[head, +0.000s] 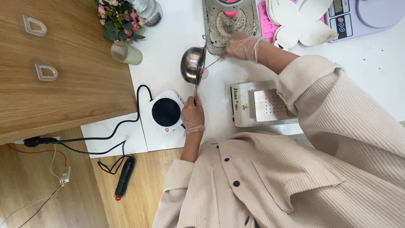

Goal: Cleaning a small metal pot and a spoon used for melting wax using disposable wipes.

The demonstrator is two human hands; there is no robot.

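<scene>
My left hand, in a thin clear glove, grips the long handle of a small steel melting pot, which is tipped on its side above the white tabletop. My right hand, also gloved, pinches a thin metal stick whose tip reaches the pot's mouth. Just beyond the pot lies a grey mould with a round cavity and a pink patch. A small white hot plate with a black round top sits just left of my left hand.
A metal box with a perforated plate lies right of my left hand. Farther off are a pink mould, white paper cut-outs and a scale. A ribbed glass, flowers, a wooden table and cables lie left.
</scene>
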